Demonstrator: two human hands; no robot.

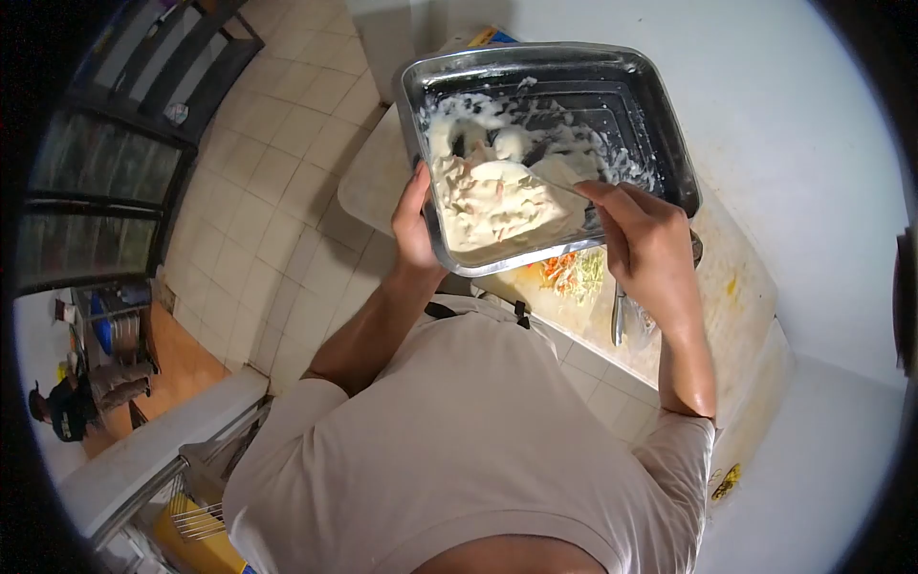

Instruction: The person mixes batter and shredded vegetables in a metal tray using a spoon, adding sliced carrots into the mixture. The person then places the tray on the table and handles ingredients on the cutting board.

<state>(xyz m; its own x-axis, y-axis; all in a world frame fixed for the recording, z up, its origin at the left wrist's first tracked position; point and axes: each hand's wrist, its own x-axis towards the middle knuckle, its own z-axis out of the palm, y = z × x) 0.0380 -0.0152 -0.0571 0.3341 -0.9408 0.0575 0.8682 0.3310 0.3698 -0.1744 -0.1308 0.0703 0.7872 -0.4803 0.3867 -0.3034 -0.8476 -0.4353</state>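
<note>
A deep rectangular metal tray (674,124) is held up in front of me, tilted. Thick cream-coloured mixture (507,215) fills its near left part, and white smears coat the rest of the bottom. My left hand (416,225) grips the tray's left side near the lower corner, thumb along the rim. In my right hand (650,239) is the thin handle of a spoon (559,184), pinched between fingers and thumb over the tray. The spoon's far end is down in the mixture and mostly hidden by it.
Below the tray, shredded carrot and pale green vegetable (579,275) lie on a light worktop (722,277), with a knife (619,316) beside them. A white wall rises on the right. Dark shelving (172,77) stands far left; another person (67,407) is in the distance.
</note>
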